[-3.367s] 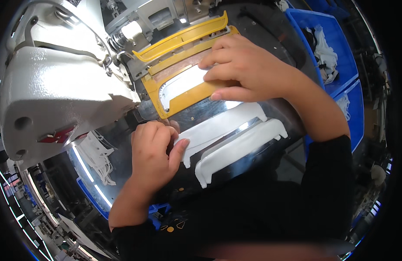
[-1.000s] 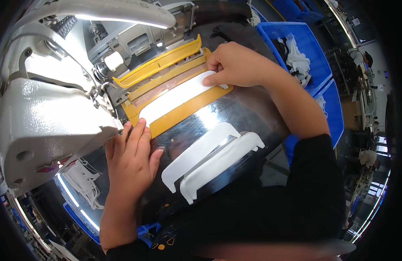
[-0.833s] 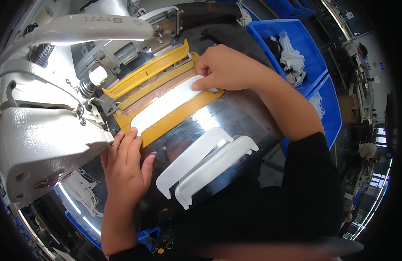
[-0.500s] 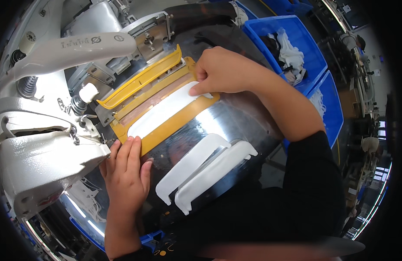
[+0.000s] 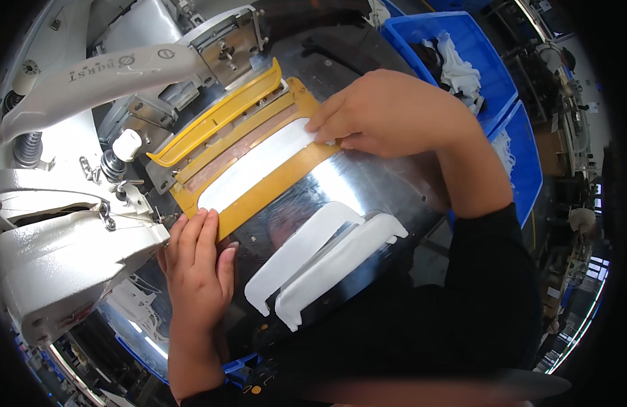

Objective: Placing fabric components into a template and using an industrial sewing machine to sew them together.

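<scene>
A yellow sewing template point(image 5: 249, 203) lies on the shiny metal table, with a white collar-shaped fabric piece point(image 5: 256, 166) in its long slot. My left hand point(image 5: 199, 271) rests with fingers stretched out, their tips on the template's near left end and the tip of the fabric. At the far right end, the bent fingers of my right hand point(image 5: 395, 115) close on the other end of the fabric; some fingertips are hidden. The template's narrow yellow flap point(image 5: 218, 115) stands raised along the far side. Two more white collar pieces point(image 5: 303, 247) point(image 5: 340, 271) lie nearer me.
A white sewing machine point(image 5: 76, 251) stands close to my left hand, its pale arm-like cover point(image 5: 103, 81) reaching over the far left. Blue bins point(image 5: 493, 74) with white and dark cloth stand at the right. A white thread spool point(image 5: 127, 144) sits beside the template.
My right hand has turned, its thumb moving from on top of the fabric's right end and its fingers now lying there. My left hand stays at the left end.
</scene>
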Demonstrator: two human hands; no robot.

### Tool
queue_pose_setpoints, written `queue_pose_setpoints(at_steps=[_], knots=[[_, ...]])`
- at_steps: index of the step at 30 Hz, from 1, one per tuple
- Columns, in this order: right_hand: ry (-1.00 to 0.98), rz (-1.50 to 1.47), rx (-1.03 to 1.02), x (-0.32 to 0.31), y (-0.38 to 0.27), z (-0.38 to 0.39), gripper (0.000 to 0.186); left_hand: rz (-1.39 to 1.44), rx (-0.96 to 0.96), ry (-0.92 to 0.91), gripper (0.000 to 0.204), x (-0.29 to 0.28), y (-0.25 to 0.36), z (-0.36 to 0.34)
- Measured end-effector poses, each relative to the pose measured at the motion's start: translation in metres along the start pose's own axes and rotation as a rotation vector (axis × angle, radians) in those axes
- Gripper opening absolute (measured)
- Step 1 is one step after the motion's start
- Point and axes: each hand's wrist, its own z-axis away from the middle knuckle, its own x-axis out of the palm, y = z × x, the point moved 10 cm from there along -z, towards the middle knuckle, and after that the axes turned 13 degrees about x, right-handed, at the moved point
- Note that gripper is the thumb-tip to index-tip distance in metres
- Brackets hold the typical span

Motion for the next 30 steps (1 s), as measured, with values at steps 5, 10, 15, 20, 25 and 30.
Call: queue_pose_setpoints(at_steps=[5,10,15,20,25,30], knots=[[-0.013,0.06,0.042,0.003,0.004,-0.007,0.017,-0.031,0.016,0.021,0.049,-0.005,-0.001,0.007],[0.328,-0.472,0.37,-0.022,0.063,-0.025,0.022,0.015,0.064,0.117,0.04,-0.016,0.001,0.011],[0.603,-0.009,0.704,-0.047,0.125,-0.007,0.034,0.006,0.116,0.178,0.037,-0.023,0.008,0.014],[0.42,-0.107,0.799,-0.035,0.163,-0.008,0.038,0.034,0.123,0.192,0.036,-0.025,0.009,0.012],[0.395,-0.155,0.774,-0.039,0.162,-0.009,0.033,0.026,0.126,0.211,0.036,-0.027,0.01,0.013],[0.423,-0.401,0.499,-0.057,0.127,-0.009,0.022,0.032,0.111,0.218,0.036,-0.025,0.008,0.012]])
